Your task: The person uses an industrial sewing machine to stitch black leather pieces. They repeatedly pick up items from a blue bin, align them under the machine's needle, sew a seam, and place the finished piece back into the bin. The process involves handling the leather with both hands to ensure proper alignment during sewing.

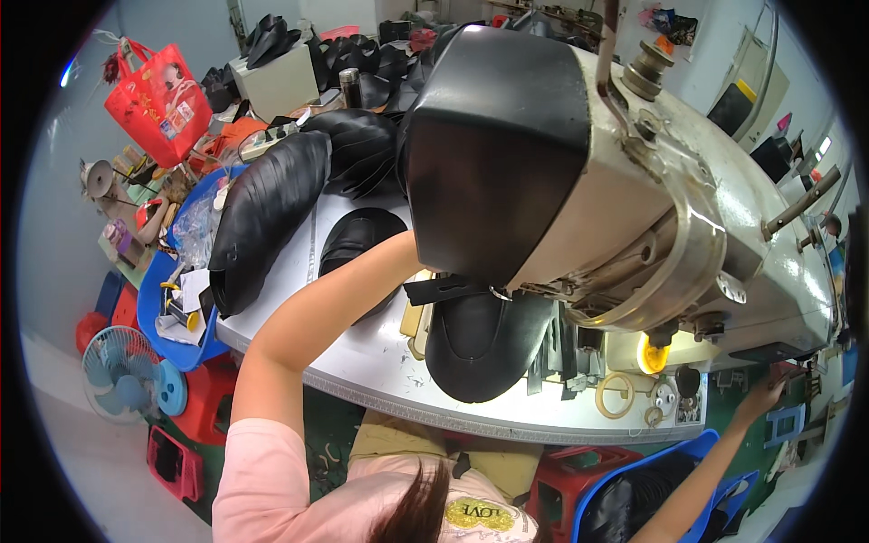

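Observation:
A black shoe upper (487, 348) sits under the head of a sewing machine (579, 181), its rounded toe toward me. Beside its upper left edge a short black strap (445, 290) sticks out. My left forearm (317, 303) reaches up to the machine, and the hand itself is hidden behind the black front of the machine head. At the far right, past the machine's end, is my right hand (768, 391); it is small and its fingers do not show clearly, so I cannot tell what it touches. Another black upper (362, 240) lies behind my left forearm.
Stacked black uppers (272, 217) line the table's left side. A blue bin (186, 348) holds scraps and spools. A blue fan (127, 385) and red stools (204, 398) stand at the left. Masking-tape rings (615, 395) lie front right, above a blue crate (588, 493) of black pieces.

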`<state>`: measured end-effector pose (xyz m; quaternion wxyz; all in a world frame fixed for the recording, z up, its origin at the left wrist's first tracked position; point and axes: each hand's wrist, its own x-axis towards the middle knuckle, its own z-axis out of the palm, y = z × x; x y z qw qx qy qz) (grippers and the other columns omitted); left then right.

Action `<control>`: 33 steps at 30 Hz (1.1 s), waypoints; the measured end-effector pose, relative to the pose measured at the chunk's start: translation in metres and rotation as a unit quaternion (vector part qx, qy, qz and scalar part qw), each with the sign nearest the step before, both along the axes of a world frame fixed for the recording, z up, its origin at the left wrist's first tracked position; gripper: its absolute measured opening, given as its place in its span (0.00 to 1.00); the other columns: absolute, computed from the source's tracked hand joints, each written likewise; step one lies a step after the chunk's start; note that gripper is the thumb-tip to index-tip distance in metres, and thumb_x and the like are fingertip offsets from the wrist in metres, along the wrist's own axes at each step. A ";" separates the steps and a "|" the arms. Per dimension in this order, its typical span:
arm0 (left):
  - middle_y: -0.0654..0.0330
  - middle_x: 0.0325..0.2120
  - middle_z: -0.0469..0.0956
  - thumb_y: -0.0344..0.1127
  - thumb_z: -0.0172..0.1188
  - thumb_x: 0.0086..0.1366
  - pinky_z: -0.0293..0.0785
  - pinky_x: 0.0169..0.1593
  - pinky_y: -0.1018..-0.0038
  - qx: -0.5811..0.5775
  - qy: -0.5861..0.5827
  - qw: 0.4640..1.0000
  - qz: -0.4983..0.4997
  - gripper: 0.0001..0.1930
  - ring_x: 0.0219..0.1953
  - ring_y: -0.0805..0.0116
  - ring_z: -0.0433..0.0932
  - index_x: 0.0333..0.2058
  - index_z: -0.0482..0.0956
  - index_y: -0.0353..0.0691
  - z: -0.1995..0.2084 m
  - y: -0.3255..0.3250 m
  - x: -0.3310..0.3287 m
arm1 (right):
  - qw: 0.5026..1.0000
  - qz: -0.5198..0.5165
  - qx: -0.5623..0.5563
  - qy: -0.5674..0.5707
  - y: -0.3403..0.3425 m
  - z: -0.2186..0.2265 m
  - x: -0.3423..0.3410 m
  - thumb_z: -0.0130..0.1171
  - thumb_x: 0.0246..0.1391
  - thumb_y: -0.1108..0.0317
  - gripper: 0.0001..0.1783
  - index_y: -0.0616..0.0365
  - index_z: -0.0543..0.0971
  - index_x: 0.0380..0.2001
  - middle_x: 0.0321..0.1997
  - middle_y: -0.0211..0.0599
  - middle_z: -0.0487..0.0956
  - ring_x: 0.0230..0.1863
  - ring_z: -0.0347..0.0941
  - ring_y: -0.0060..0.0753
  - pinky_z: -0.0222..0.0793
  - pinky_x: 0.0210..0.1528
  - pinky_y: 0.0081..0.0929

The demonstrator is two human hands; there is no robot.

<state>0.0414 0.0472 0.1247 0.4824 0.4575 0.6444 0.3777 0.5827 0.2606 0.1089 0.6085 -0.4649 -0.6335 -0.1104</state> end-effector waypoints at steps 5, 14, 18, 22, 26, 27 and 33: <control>0.57 0.36 0.73 0.28 0.64 0.45 0.64 0.46 0.77 0.002 -0.005 1.000 -0.018 0.20 0.41 0.69 0.70 0.40 0.73 0.36 -0.001 0.005 -0.001 | 0.987 0.127 -0.085 -0.056 -0.099 -0.038 -0.057 0.49 0.48 0.75 0.09 0.66 0.74 0.34 0.36 0.42 0.75 0.37 0.70 0.37 0.65 0.39 0.31; 0.58 0.37 0.73 0.28 0.64 0.45 0.63 0.47 0.77 0.000 -0.011 0.999 -0.035 0.21 0.41 0.69 0.69 0.41 0.73 0.36 -0.004 0.003 -0.001 | 0.966 0.121 -0.018 -0.226 -0.139 -0.042 -0.125 0.44 0.37 0.87 0.14 0.67 0.74 0.29 0.33 0.44 0.74 0.35 0.70 0.45 0.66 0.39 0.34; 0.58 0.37 0.73 0.29 0.64 0.45 0.63 0.47 0.77 0.003 -0.018 0.998 -0.057 0.21 0.41 0.69 0.69 0.41 0.73 0.36 -0.011 0.001 0.002 | 0.965 0.129 -0.026 -0.228 -0.138 -0.042 -0.121 0.43 0.40 0.86 0.12 0.66 0.74 0.29 0.34 0.43 0.74 0.35 0.70 0.44 0.66 0.40 0.34; 0.58 0.37 0.73 0.29 0.64 0.45 0.63 0.47 0.77 0.009 -0.018 0.996 -0.087 0.21 0.42 0.69 0.69 0.41 0.73 0.36 -0.020 -0.002 0.004 | 0.957 0.146 0.067 -0.241 -0.110 -0.035 -0.093 0.45 0.47 0.81 0.09 0.66 0.74 0.32 0.34 0.42 0.75 0.36 0.71 0.40 0.66 0.39 0.32; 0.58 0.38 0.73 0.29 0.64 0.45 0.62 0.47 0.77 0.012 -0.017 0.993 -0.113 0.21 0.42 0.69 0.69 0.41 0.73 0.37 -0.030 -0.006 0.005 | 0.993 -0.052 0.100 -0.038 -0.043 0.031 -0.046 0.42 0.57 0.64 0.16 0.64 0.72 0.41 0.38 0.41 0.75 0.36 0.71 0.36 0.66 0.38 0.30; 0.58 0.38 0.73 0.29 0.64 0.45 0.62 0.47 0.77 0.014 -0.021 0.992 -0.127 0.21 0.42 0.69 0.69 0.41 0.73 0.37 -0.032 -0.003 0.004 | 0.991 -0.098 0.092 -0.006 -0.029 0.057 -0.035 0.41 0.57 0.60 0.19 0.65 0.72 0.41 0.36 0.41 0.75 0.33 0.71 0.35 0.66 0.37 0.29; 0.58 0.39 0.72 0.29 0.64 0.45 0.62 0.48 0.76 0.026 -0.085 0.980 -0.176 0.22 0.43 0.69 0.68 0.43 0.72 0.37 -0.037 0.000 -0.001 | 0.983 -0.018 -0.180 -0.002 0.140 0.095 0.165 0.42 0.52 0.46 0.31 0.66 0.70 0.42 0.28 0.45 0.74 0.29 0.69 0.36 0.64 0.33 0.33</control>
